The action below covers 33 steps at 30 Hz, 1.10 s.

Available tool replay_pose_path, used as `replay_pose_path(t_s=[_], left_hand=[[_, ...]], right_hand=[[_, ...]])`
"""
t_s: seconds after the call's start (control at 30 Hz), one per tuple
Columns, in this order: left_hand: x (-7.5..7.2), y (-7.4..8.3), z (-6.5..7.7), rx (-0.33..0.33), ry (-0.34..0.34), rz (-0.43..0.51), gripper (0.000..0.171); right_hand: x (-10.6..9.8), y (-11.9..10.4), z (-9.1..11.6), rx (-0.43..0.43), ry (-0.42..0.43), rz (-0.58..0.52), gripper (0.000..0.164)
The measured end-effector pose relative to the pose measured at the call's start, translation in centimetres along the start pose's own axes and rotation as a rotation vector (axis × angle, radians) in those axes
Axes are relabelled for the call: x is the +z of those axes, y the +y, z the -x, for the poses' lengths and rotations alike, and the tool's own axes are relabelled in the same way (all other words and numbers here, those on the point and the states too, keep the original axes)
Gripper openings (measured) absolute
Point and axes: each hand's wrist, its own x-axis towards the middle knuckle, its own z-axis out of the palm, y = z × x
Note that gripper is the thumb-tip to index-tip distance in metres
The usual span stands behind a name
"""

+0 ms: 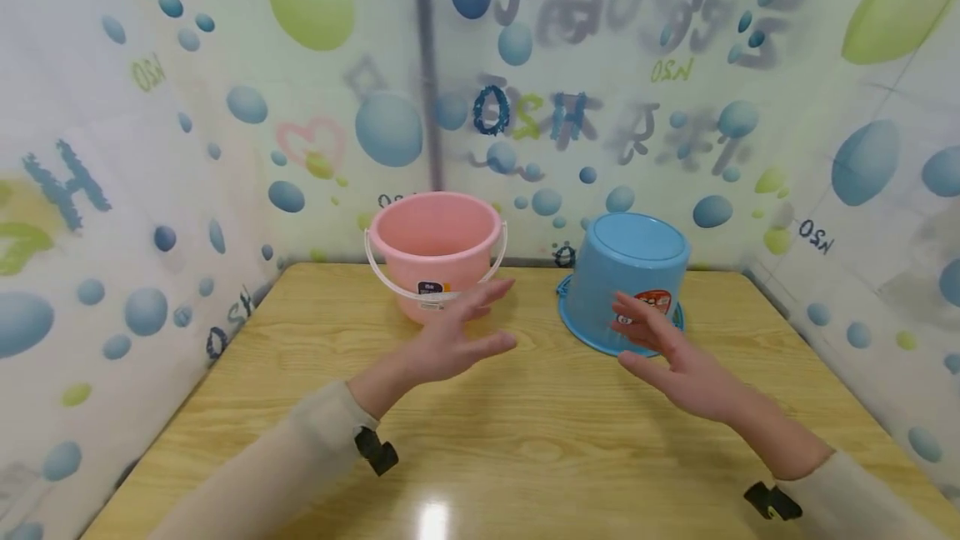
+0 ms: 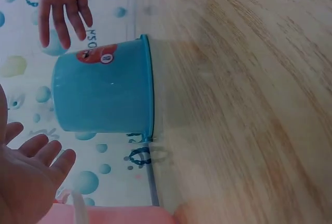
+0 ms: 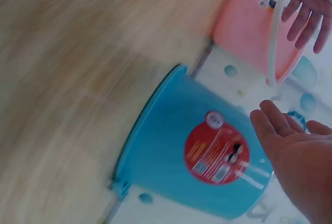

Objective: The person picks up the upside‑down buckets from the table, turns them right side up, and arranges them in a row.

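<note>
Holds left hand [image 1: 450, 342] and right hand [image 1: 693, 375] apart in the air, with fingers extended, palms turned inward and nothing gripped. Has the left nearest a pink bucket [image 1: 442, 267], upright at eleven o'clock on the wooden table [image 1: 525, 448], with white handle [image 3: 275, 37] slung across the near side. Has the right close to a blue bucket [image 1: 615, 282], upside down at one o'clock, with rim on the table and red label [image 3: 212, 154] facing six o'clock.

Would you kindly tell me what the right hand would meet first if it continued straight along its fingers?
Probably the upturned blue bucket: the right hand points towards its side in the head view, though the depth between them is unclear.
</note>
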Motion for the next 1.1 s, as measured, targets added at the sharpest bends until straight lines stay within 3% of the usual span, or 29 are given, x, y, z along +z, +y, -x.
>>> replay_pose_path(t_s=[0.17, 0.37, 0.5, 0.7, 0.9, 1.1], left_hand=[[2.0, -1.6, -2.1, -0.060, -0.106, -0.045, 0.085], [3.5, -4.2, -6.4, -0.163, -0.197, -0.136, 0.095], [4.3, -6.2, -9.1, -0.241, -0.227, -0.173, 0.105], [5.7, -8.2, -11.8, -0.306, -0.272, -0.134, 0.116], [7.1, -9.3, -13.7, -0.376, -0.267, -0.253, 0.126], [7.6, -9.2, -14.6, -0.451, -0.277, -0.354, 0.133]], right_hand=[[-2.3, 2.1, 2.9, 0.097, 0.021, 0.117, 0.072], [-4.8, 6.0, 4.4, 0.275, 0.000, 0.204, 0.087], [-5.6, 7.9, 3.7, 0.336, -0.048, 0.202, 0.103], [-6.0, 10.5, 2.0, 0.380, -0.086, 0.230, 0.118], [-6.2, 12.5, 0.1, 0.406, -0.124, 0.239, 0.129], [-6.1, 12.9, -1.1, 0.418, -0.132, 0.233, 0.134]])
